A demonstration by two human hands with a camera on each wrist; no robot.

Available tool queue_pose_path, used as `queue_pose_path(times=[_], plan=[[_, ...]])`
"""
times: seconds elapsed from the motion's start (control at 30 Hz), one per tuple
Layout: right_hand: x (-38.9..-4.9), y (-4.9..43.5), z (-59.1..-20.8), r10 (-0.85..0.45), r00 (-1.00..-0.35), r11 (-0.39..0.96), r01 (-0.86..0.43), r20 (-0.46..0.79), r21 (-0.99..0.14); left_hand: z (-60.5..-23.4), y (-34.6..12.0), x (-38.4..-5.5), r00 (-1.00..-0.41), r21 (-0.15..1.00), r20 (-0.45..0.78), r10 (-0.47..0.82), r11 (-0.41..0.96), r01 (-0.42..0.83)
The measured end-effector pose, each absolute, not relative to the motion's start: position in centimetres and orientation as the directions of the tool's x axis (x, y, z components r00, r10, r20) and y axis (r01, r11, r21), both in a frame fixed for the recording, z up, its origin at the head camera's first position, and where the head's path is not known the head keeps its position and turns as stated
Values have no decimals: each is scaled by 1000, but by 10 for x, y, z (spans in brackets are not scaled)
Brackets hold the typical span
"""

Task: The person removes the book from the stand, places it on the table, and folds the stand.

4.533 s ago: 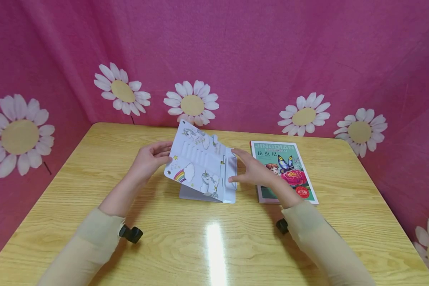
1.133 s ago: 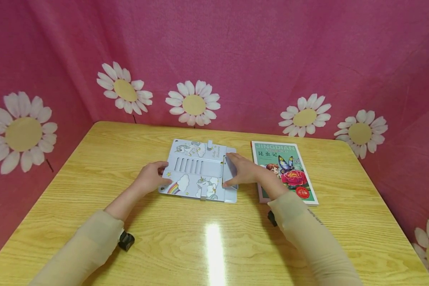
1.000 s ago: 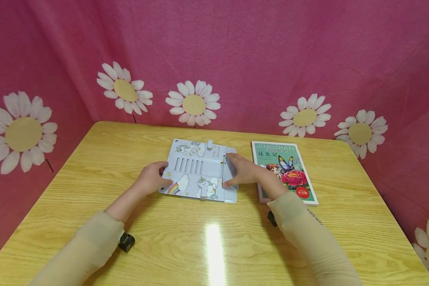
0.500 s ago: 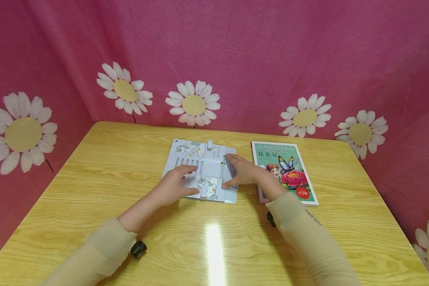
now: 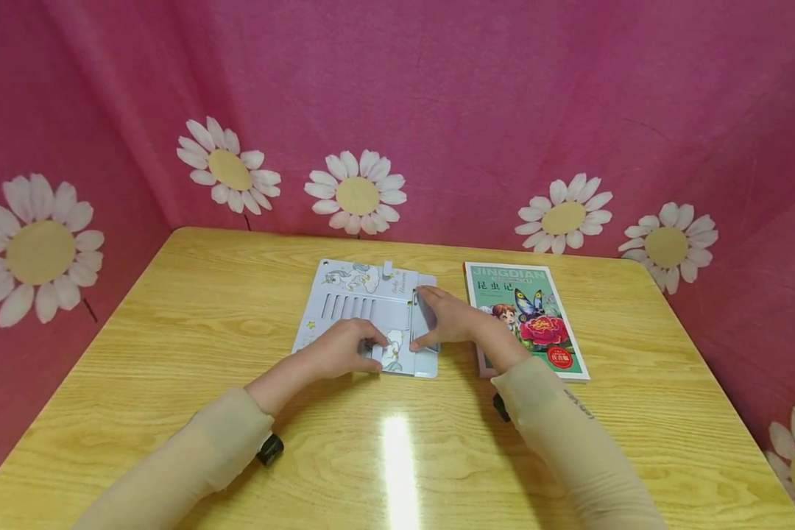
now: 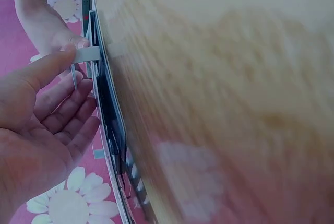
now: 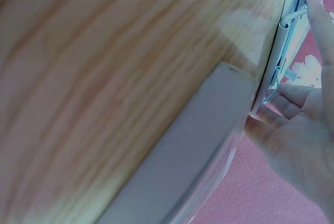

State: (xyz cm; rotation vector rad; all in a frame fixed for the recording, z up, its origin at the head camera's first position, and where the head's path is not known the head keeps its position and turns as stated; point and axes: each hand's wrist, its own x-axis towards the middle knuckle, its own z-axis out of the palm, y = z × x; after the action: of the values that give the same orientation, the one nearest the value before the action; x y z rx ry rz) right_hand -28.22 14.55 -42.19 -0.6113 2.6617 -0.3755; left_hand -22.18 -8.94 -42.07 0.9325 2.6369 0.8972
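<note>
A white folding book stand (image 5: 391, 313) printed with unicorns lies flat on the table. Its small page clip (image 6: 87, 54) on the near edge is pinched between the thumb and index finger of my left hand (image 5: 344, 350); the other left fingers are bent loosely above the panel. A second clip (image 5: 387, 269) stands up on the far edge. My right hand (image 5: 453, 316) spans the ledge (image 5: 423, 320) at the stand's right side, thumb at the near end and fingers at the far end, holding it. The palm partly covers the ledge.
A green-covered book (image 5: 530, 294) with a butterfly and a flower lies right of the stand, under the right forearm. The wooden table (image 5: 331, 456) meets a pink curtain (image 5: 437, 132) with daisies at its back and sides.
The stand's raised panel has come down flat. My left hand has left the stand's left edge and moved right to the near clip. The right hand keeps to the ledge.
</note>
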Motion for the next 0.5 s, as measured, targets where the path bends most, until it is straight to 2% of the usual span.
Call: queue_pose_path(times=[0.5], plan=[[-281, 146, -421, -461, -838, 869, -358, -293, -342, -419, -88, -227, -764, 593, 5, 646, 613, 522]])
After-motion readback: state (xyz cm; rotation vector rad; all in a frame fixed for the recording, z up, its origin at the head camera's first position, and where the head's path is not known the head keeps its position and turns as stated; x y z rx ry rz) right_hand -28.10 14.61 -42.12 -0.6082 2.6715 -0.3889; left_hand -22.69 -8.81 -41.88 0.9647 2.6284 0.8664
